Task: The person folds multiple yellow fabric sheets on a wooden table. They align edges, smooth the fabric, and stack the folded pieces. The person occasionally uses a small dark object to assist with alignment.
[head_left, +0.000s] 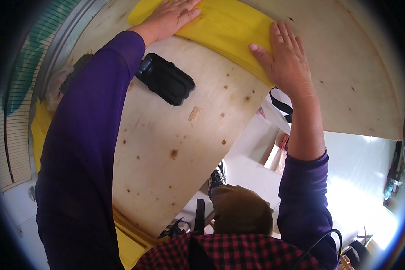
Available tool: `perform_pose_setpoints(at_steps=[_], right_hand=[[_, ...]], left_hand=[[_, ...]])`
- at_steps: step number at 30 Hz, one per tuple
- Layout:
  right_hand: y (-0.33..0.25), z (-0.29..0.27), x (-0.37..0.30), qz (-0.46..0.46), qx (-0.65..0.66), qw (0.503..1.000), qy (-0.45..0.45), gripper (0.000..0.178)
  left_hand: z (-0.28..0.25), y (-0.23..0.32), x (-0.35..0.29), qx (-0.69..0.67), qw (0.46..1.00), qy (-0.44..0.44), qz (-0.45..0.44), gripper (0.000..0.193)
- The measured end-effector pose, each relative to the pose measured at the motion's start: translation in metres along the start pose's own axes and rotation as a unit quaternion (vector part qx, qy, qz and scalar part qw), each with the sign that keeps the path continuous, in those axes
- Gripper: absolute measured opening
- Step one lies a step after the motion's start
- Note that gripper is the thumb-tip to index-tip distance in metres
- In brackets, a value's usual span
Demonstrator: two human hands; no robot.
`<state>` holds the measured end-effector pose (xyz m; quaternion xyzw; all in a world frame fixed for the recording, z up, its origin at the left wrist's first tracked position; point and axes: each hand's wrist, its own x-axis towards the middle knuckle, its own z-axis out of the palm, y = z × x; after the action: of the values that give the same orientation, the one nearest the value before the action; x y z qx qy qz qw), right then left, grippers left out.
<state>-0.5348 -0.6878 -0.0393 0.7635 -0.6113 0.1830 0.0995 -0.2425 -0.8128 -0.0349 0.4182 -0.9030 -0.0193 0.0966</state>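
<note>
A folded length of yellow fabric (231, 29) lies across the far part of a plywood table (175, 130). My left hand (170, 20) rests palm down on its left part, fingers stretched out and partly cut off by the top edge of the view. At the fabric's right end, my right hand (289, 58) presses flat with the thumb spread from the fingers. Both hands are open and grip nothing. The fabric's near edge shows several stacked layers between them. Close to my left wrist sits a black plastic case-like object (168, 81), apart from the fabric.
More yellow fabric (131, 245) shows at the table's near left edge, and another yellow piece (39, 130) hangs beyond my left arm. A clear plastic bag (58, 87) lies by the left edge. Below the table's right side, a cardboard box (276, 153) stands on the pale floor.
</note>
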Motion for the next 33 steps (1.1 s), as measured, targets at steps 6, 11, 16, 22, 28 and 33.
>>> perform_pose_setpoints(at_steps=[6, 11, 16, 22, 28, 33], right_hand=[[-0.003, -0.003, 0.000, 0.016, 0.006, 0.999, -0.027, 0.092], [-0.005, -0.009, 0.002, 0.028, -0.001, 0.998, -0.064, 0.092], [-0.007, -0.014, 0.005, 0.032, -0.011, 0.995, -0.096, 0.091], [-0.008, -0.022, 0.008, 0.034, -0.007, 0.991, -0.132, 0.092], [-0.011, -0.041, 0.015, 0.050, -0.009, 0.989, -0.137, 0.086], [-0.035, -0.072, 0.007, -0.044, 0.159, 0.986, -0.029, 0.072]], left_hand=[[-0.001, 0.004, -0.004, 0.029, 0.999, 0.045, 0.001, 0.052], [-0.021, 0.017, -0.005, 0.091, 0.993, 0.079, -0.002, 0.051], [-0.098, 0.033, -0.033, -0.007, 0.999, 0.027, -0.015, 0.060], [-0.185, 0.104, -0.157, -0.070, 0.992, 0.090, -0.054, 0.046], [-0.252, 0.214, -0.320, -0.013, 0.986, 0.057, -0.157, 0.059], [-0.261, 0.305, -0.448, -0.021, 0.939, 0.117, -0.322, 0.064]])
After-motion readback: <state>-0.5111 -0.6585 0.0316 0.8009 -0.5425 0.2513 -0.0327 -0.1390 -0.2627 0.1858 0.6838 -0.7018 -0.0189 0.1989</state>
